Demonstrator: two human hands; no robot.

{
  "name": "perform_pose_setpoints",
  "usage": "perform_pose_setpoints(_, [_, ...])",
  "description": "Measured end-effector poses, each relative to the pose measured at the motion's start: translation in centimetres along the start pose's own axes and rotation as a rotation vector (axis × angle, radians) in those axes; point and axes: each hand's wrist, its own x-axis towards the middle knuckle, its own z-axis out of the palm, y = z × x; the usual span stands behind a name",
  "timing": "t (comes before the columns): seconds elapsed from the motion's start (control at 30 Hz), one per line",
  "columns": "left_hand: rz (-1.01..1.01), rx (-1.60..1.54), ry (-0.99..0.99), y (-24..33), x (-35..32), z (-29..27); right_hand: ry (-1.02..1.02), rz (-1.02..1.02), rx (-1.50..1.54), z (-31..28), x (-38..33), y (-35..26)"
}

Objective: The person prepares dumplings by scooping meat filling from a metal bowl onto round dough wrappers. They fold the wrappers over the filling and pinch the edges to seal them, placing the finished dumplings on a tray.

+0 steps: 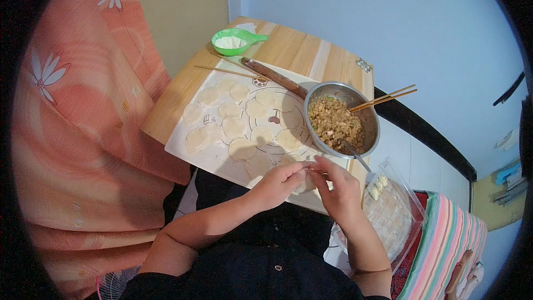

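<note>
My left hand (281,182) and my right hand (337,184) meet over the near edge of the mat, fingers closed in a pinch. Between them is a pale dumpling (304,184), mostly covered by the fingers; whether filling is inside cannot be seen. Several round dough wrappers (234,128) lie flat on the white printed mat (183,133) to the left. Just beyond my right hand stands a metal bowl (376,128) of minced filling (332,120). Chopsticks (386,99) and a spoon (355,155) lean in it.
A rolling pin (275,76) rests left of the bowl. At the back of the wooden table (300,39) is a green scoop (256,38) of flour. A clear plastic tray (391,222) holding a few finished dumplings (378,187) sits at right, beside a striped cloth (444,244). An orange curtain (94,150) hangs at left.
</note>
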Motion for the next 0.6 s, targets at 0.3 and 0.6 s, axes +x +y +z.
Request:
perform_pose_setpoints(0.3, [0.076, 0.165, 0.004, -0.5, -0.1, 0.6, -0.025, -0.097, -0.116, 0.1, -0.5, 0.7])
perform_pose_setpoints(0.6, [0.02, 0.145, -0.062, 0.7, -0.3, 0.5, 0.021, -0.032, -0.071, 0.5, -1.6, 1.4])
